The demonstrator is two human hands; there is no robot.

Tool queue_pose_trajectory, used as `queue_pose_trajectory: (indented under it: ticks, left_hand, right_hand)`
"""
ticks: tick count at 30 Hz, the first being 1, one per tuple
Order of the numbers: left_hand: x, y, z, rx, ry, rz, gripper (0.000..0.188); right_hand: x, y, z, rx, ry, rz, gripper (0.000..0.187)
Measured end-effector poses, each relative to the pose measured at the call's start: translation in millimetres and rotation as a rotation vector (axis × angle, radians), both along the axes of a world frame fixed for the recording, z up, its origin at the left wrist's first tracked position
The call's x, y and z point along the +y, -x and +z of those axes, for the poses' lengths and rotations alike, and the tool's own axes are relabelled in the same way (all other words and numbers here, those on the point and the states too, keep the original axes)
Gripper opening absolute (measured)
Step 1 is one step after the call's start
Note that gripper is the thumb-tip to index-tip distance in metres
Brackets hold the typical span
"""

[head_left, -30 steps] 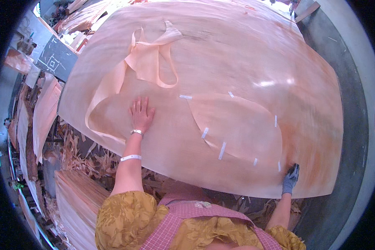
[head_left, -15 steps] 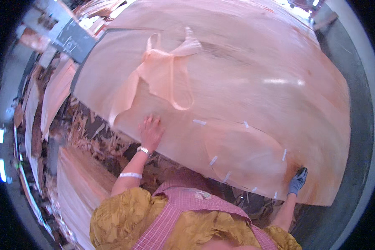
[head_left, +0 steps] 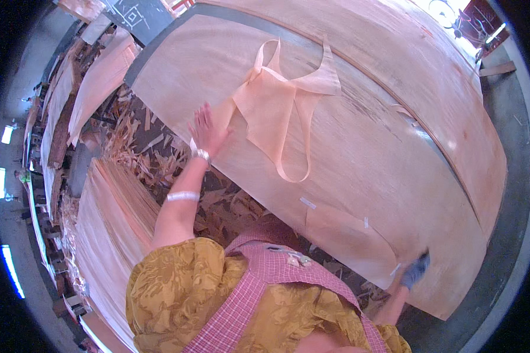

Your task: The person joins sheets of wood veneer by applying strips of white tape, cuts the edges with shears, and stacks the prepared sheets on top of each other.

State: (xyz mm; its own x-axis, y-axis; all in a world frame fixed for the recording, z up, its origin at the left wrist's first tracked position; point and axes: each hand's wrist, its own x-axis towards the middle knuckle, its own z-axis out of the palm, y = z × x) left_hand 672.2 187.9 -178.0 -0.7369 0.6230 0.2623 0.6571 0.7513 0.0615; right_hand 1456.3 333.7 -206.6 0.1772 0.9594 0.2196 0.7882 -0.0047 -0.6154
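Note:
A large thin wood veneer sheet (head_left: 365,159) lies in front of me. My left hand (head_left: 211,130), bare with fingers spread, rests flat at its near left edge, against the narrow tail of a torn, looped veneer offcut (head_left: 271,106) lying on top. At the sheet's near right corner is my right hand (head_left: 415,272) in a grey-blue glove with dark fingertips; motion blur hides how its fingers are set. Between the hands, a rounded veneer patch (head_left: 347,235) is held by short strips of white tape (head_left: 307,203) along the near edge.
Another broad veneer sheet (head_left: 441,82) lies beyond a dark gap. At my left stands a stack of veneer (head_left: 115,206), with wood scraps (head_left: 141,138) littering the floor beside it. A grey panel (head_left: 141,17) stands at the far left, and a grey floor (head_left: 512,194) runs along the right.
The veneer sheet has slid and turned toward me, exposing a dark gap at its far side. The offcut moved with it. In the picture, my left hand is higher and my right hand lower.

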Motion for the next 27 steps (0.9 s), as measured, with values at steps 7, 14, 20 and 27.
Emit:
queue_pose_trajectory:
  ticks: [7, 14, 20, 27]
  left_hand:
    - [30.1, 46.3, 30.0, -0.453, 0.129, 0.004, 0.040]
    - [25.7, 146.5, 54.1, 0.055, 0.001, -0.009, 0.047]
    - [157.0, -19.1, 76.1, -0.226, -0.177, -1.088, 0.071]
    - [245.2, -94.4, 53.3, -0.579, 0.550, -1.270, 0.038]
  right_hand:
    - [-45.9, 441.6, 79.0, 0.106, 0.179, 0.989, 0.034]
    - [-38.1, 456.5, 58.6, -0.020, 0.480, 1.103, 0.026]
    - [45.0, 348.3, 141.6, -0.171, 0.617, 1.054, 0.026]
    - [109.2, 269.4, 189.2, -0.019, 0.781, 0.829, 0.025]
